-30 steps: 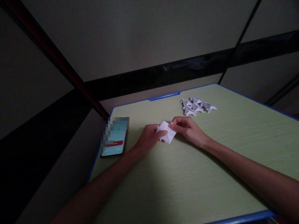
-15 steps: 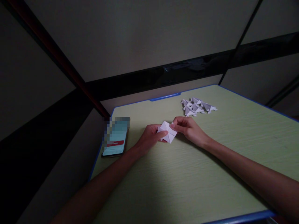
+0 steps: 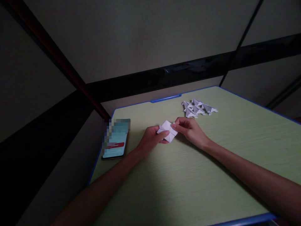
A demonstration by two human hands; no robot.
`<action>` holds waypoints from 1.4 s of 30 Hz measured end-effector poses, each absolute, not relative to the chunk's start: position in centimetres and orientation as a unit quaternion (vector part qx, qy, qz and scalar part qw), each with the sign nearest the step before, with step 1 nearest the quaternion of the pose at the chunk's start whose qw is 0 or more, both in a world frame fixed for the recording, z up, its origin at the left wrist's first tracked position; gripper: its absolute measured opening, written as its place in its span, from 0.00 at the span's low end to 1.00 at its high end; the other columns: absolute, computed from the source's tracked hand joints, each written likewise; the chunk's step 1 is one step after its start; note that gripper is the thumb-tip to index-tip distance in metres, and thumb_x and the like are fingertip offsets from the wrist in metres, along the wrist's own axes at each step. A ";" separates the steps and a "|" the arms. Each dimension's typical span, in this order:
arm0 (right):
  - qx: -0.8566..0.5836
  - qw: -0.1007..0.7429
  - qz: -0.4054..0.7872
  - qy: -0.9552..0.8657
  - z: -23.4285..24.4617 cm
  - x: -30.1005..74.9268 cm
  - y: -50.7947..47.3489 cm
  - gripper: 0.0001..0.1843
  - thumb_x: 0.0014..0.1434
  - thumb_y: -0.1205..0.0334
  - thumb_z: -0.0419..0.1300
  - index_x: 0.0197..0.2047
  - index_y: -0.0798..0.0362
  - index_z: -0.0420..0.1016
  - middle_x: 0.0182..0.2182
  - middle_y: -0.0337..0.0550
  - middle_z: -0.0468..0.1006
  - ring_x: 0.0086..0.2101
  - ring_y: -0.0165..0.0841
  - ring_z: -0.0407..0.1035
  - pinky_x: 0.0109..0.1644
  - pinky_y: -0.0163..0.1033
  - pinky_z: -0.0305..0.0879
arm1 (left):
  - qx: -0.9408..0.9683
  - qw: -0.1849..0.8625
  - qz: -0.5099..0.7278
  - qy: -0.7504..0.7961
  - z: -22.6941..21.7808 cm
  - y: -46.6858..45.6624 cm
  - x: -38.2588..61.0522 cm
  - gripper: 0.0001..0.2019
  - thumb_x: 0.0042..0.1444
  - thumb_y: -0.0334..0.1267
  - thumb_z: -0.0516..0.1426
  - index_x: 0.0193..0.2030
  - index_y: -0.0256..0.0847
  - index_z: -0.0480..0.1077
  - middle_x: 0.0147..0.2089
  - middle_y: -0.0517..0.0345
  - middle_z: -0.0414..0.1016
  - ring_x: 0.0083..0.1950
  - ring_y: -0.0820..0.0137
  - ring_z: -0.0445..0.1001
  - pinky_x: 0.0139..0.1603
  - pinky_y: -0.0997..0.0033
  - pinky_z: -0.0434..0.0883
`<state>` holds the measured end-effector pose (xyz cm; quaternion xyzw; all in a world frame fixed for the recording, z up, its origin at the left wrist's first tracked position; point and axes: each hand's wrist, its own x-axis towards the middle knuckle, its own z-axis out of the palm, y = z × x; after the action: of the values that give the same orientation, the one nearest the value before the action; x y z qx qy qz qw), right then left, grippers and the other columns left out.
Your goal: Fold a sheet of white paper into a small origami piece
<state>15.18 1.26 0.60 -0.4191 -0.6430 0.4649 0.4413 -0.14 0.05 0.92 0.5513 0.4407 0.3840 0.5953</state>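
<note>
A small white folded paper (image 3: 167,130) is held just above a pale green table (image 3: 188,182) between both hands. My left hand (image 3: 150,139) pinches its left side, thumb on top. My right hand (image 3: 189,129) pinches its right edge with thumb and fingertips. The paper shows creases and a pointed lower corner.
A pile of several folded white paper pieces (image 3: 197,107) lies at the far side of the table. A phone (image 3: 116,139) with a lit screen rests near the table's left edge. The table has a blue rim (image 3: 166,97). Dark wall and beams stand behind it.
The paper has been turned and folded slightly between the fingers; both hands stay in nearly the same place.
</note>
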 end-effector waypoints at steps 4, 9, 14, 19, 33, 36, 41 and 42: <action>-0.406 0.474 0.461 -0.630 0.9 14.9 0.9 0.12 0.46 0.57 0.57 0.22 0.56 0.62 0.17 0.34 0.61 0.20 0.24 0.55 0.25 0.33 0.51 | 0.525 0.572 0.418 0.471 0.7 0.0 0.1 0.10 0.40 0.36 0.58 0.27 0.30 0.70 0.26 0.55 0.73 0.27 0.74 0.69 0.28 0.74 0.68; -0.373 0.523 0.447 -0.623 1.2 14.8 0.6 0.11 0.41 0.62 0.62 0.26 0.55 0.63 0.26 0.39 0.68 0.27 0.27 0.62 0.30 0.35 0.59 | 0.491 0.557 0.466 0.481 0.5 0.0 0.3 0.09 0.40 0.35 0.58 0.28 0.30 0.70 0.27 0.54 0.73 0.28 0.74 0.69 0.29 0.76 0.69; -0.381 0.480 0.466 -0.638 0.6 14.6 0.7 0.09 0.41 0.63 0.61 0.25 0.55 0.64 0.22 0.38 0.68 0.24 0.26 0.62 0.29 0.35 0.60 | 0.488 0.546 0.479 0.485 0.6 -0.1 0.3 0.08 0.40 0.36 0.58 0.25 0.31 0.70 0.26 0.56 0.73 0.29 0.74 0.69 0.30 0.76 0.68; -0.403 0.480 0.467 -0.624 0.5 14.5 0.7 0.08 0.41 0.62 0.61 0.23 0.56 0.65 0.20 0.38 0.68 0.22 0.26 0.62 0.27 0.34 0.60 | 0.517 0.536 0.459 0.485 1.1 -0.3 0.4 0.06 0.39 0.35 0.58 0.22 0.32 0.70 0.21 0.59 0.70 0.25 0.76 0.67 0.28 0.77 0.66; -0.333 0.494 0.292 -0.749 1.0 15.4 0.6 0.06 0.47 0.67 0.57 0.21 0.53 0.73 0.33 0.43 0.69 0.33 0.31 0.65 0.36 0.40 0.60 | 0.499 0.581 0.466 0.442 0.1 0.1 0.0 0.10 0.40 0.36 0.58 0.29 0.30 0.71 0.27 0.54 0.74 0.28 0.73 0.70 0.31 0.73 0.68; -0.292 0.472 0.249 -0.794 1.3 15.8 0.7 0.07 0.48 0.68 0.56 0.22 0.52 0.73 0.32 0.44 0.70 0.38 0.35 0.64 0.38 0.42 0.59 | 0.498 0.596 0.462 0.428 -0.2 0.1 0.0 0.11 0.41 0.37 0.58 0.30 0.30 0.71 0.27 0.52 0.74 0.28 0.71 0.71 0.32 0.71 0.68; -0.254 0.448 0.231 -0.825 1.6 16.0 0.7 0.08 0.49 0.70 0.55 0.24 0.52 0.72 0.32 0.44 0.69 0.36 0.34 0.64 0.36 0.41 0.60 | 0.477 0.635 0.437 0.422 0.1 0.2 -0.2 0.13 0.39 0.37 0.58 0.32 0.30 0.71 0.30 0.49 0.75 0.30 0.70 0.72 0.32 0.69 0.69; -0.251 0.447 0.231 -0.827 1.5 16.0 0.7 0.07 0.49 0.70 0.54 0.24 0.53 0.72 0.33 0.44 0.69 0.36 0.33 0.64 0.36 0.41 0.60 | 0.473 0.642 0.429 0.423 0.2 0.3 -0.3 0.13 0.38 0.36 0.59 0.32 0.29 0.71 0.30 0.49 0.75 0.30 0.70 0.72 0.32 0.69 0.69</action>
<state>15.98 0.72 1.54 -0.2513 -0.8269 0.2309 0.4470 -0.28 0.29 0.18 0.4732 0.4230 0.4294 0.6425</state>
